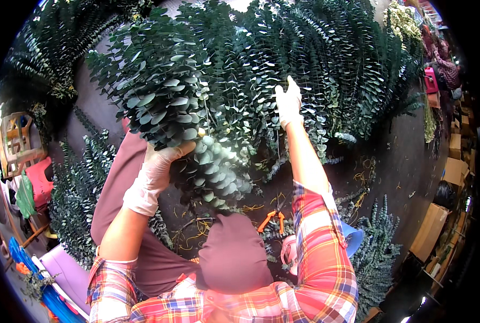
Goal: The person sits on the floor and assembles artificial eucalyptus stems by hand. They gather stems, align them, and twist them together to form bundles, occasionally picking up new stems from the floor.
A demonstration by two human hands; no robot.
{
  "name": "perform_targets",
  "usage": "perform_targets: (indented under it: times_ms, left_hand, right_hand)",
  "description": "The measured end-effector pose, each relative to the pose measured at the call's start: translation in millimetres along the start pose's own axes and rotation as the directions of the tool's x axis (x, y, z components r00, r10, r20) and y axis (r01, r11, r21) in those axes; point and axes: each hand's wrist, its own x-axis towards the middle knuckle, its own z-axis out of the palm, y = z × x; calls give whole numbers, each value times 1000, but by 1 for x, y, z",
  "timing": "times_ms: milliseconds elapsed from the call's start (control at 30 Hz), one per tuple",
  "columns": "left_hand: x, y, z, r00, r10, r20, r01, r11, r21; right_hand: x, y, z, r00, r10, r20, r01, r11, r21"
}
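My left hand, in a pale glove, is closed around the lower stems of a thick bunch of eucalyptus branches. The bunch fans upward with broad, round, grey-green leaves, and more pale leaves hang below my grip. My right hand, also gloved, reaches forward to a wide heap of eucalyptus branches. Its fingers look stretched out among the leaves, with no stem visible in them. Between my knees and the heap, orange-handled pruning shears lie on the dark floor.
More eucalyptus lies at the far left, beside my left leg and at my right. Orange string scraps litter the floor. A wooden stool stands left; cardboard boxes line the right. Another person is at the far right.
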Motion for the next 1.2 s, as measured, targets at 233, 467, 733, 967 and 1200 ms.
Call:
perform_targets:
  times_ms: [233, 467, 733, 967, 1200]
  left_hand:
    - [-3, 8, 9, 998, -37, -46, 35, 999, -40]
    - [-7, 11, 7, 996, -83, 16, 83, 995, -58]
    - [-4, 5, 4, 995, -76, 66, 73, 996, 42]
    - [-3, 4, 6, 996, -91, -14, 92, 995, 31]
    - [2, 0, 5, 997, -55, 49, 57, 998, -35]
  right_hand:
    - [11, 5, 22, 982, 5, 187, 43, 967, -251]
    - [9, 9, 10, 953, 222, 207, -166, 952, -259]
    - [27, 24, 1, 869, 145, 474, -35, 972, -233]
    - [9, 18, 1, 878, 309, 366, -376, 918, 127]
    - [5, -7, -36, 899, 82, 430, -337, 757, 560]
